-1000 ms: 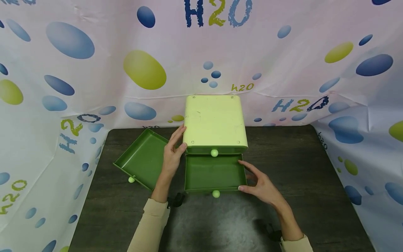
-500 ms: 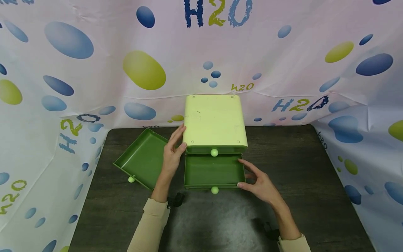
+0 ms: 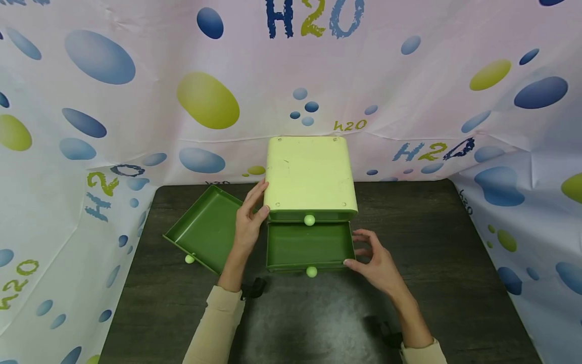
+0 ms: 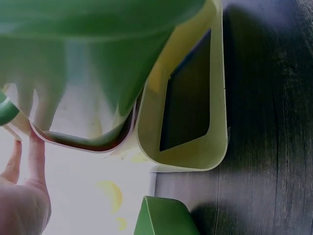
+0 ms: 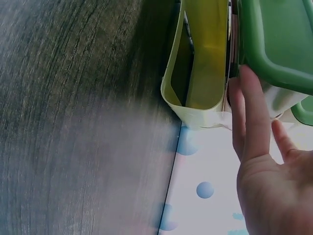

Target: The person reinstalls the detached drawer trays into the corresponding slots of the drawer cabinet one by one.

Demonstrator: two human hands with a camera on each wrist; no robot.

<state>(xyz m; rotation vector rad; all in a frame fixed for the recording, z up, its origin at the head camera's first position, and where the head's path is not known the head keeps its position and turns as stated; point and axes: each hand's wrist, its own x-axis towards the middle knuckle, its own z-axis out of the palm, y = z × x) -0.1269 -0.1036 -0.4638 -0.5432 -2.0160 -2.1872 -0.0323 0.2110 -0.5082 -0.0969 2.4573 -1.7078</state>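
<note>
A pale yellow cabinet (image 3: 311, 172) stands at the back centre of the table. Its green top drawer (image 3: 286, 216) is in; below it a green drawer (image 3: 309, 245) with a round knob (image 3: 311, 272) sticks out forward. Under that, an opening (image 4: 186, 93) without a drawer shows in the left wrist view. My left hand (image 3: 247, 227) rests against the cabinet's left side, fingers extended. My right hand (image 3: 377, 263) is at the pulled-out drawer's right front corner, thumb at the front rim, fairly straight fingers along its side wall.
Another green drawer (image 3: 206, 227) lies at an angle on the dark wooden table (image 3: 423, 222), left of the cabinet and partly behind my left forearm. A patterned backdrop sheet (image 3: 386, 76) rises close behind the cabinet and hangs along both sides.
The drawer has slid slightly back toward the cabinet, with my right thumb at its front. My right index finger has come off the side rim to the outside. The left hand stays put.
</note>
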